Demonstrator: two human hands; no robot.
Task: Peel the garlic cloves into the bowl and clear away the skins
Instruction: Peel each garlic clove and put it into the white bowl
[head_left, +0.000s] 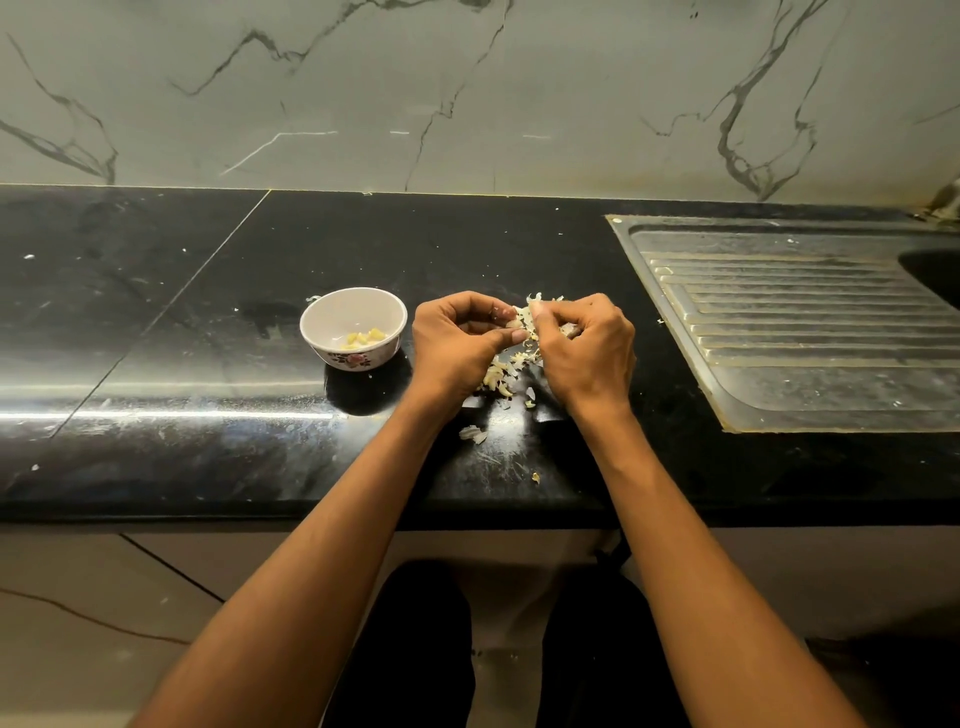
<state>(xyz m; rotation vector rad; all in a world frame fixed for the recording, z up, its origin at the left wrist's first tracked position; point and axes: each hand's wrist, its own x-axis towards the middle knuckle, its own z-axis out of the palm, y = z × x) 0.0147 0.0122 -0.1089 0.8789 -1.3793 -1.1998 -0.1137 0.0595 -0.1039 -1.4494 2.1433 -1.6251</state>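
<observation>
A small white bowl (353, 317) with a flower print stands on the black counter, with several peeled yellow cloves (363, 338) inside. Just right of it, my left hand (457, 343) and my right hand (587, 348) meet above the counter, both pinching one garlic clove (519, 318) with loose skin on it. A heap of pale skins (501, 376) lies under and between my hands. More skin scraps (472, 434) lie nearer the counter's front edge.
A steel sink drainboard (800, 322) is set into the counter at the right, with the sink basin (935, 270) at the far right edge. A marble wall (467, 93) rises behind. The counter's front edge (260, 512) runs below my forearms.
</observation>
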